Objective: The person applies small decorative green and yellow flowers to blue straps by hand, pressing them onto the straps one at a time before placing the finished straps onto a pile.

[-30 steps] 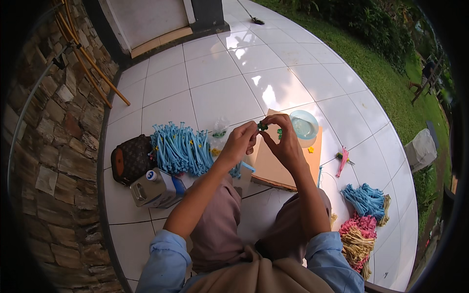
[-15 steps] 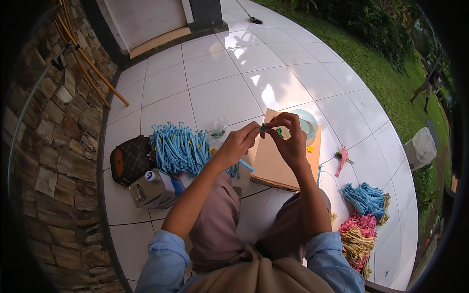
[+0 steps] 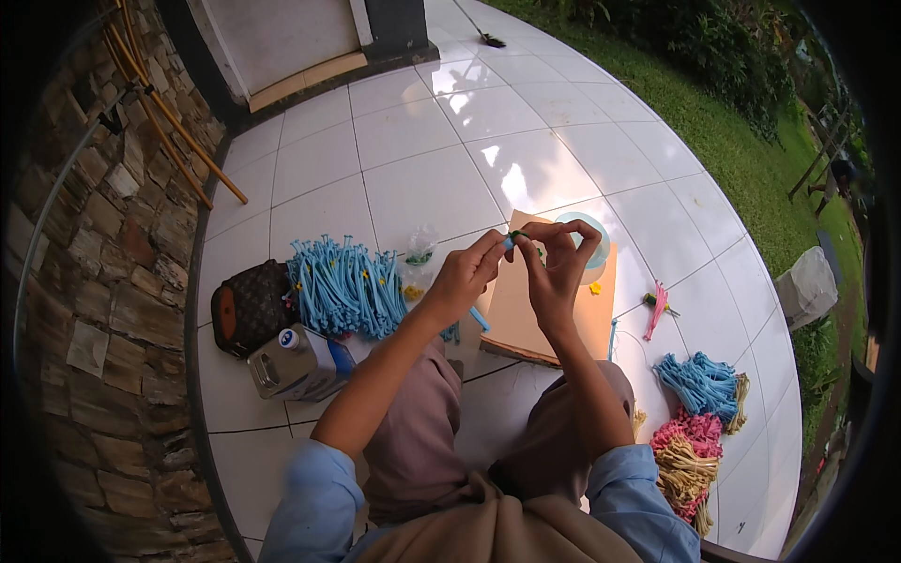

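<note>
My left hand (image 3: 465, 277) is closed around a light blue cord-like strip (image 3: 480, 320), whose tail hangs out below the fist and whose tip shows at the fingertips. Against that tip, my right hand (image 3: 552, 267) pinches a small dark green piece (image 3: 516, 235); its exact shape is too small to make out. Both hands meet above a brown cardboard box (image 3: 526, 324). On the box, partly behind my right hand, stands a pale blue-green plate (image 3: 595, 236), with a small yellow flower-shaped piece (image 3: 595, 289) near it.
Left of the box lie a big heap of blue strips (image 3: 347, 286), a clear plastic bag (image 3: 421, 246), a brown pouch (image 3: 251, 305) and a metal can (image 3: 293, 364). To the right are a pink strip (image 3: 657, 311), bundled blue strips (image 3: 699, 383) and pink and cream bundles (image 3: 690, 460).
My fingertips have shifted slightly right and up. The right fingers have spread and turned around the green piece, which now sits at the blue strip's tip.
</note>
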The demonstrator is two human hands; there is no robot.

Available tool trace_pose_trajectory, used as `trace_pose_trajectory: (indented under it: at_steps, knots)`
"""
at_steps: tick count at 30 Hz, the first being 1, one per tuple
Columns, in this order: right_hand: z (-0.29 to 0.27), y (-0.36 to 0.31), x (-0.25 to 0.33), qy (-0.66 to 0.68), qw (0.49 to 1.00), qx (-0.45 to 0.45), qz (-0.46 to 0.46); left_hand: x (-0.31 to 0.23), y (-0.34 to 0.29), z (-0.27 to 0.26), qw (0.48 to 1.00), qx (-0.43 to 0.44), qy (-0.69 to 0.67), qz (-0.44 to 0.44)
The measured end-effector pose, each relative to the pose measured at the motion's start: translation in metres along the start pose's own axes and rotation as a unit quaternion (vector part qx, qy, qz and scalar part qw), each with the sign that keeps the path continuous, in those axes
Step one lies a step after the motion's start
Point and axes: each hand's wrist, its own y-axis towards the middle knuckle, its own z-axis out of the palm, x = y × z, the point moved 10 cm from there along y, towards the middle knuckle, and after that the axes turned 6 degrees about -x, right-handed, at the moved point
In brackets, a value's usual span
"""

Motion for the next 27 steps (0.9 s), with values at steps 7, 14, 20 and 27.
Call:
trace_pose_trajectory:
  at_steps: [7,14,20,27]
  knots:
    - [0.015,-0.008,0.023,-0.134,0.970,0.071,-0.190,0.014,0.000,-0.005,0.997,-0.051,-0.027,-0.044]
    - [0.022,-0.010,0.025,-0.192,0.952,0.106,-0.213,0.021,0.001,-0.015,0.994,-0.094,-0.009,-0.052]
    - [0.016,-0.001,0.017,-0.127,0.977,0.111,-0.132,0.024,0.000,-0.015,0.991,-0.082,-0.042,-0.094]
    - [0.023,-0.001,0.021,-0.173,0.963,0.166,-0.120,0.028,0.001,-0.015,0.993,-0.072,-0.013,-0.089]
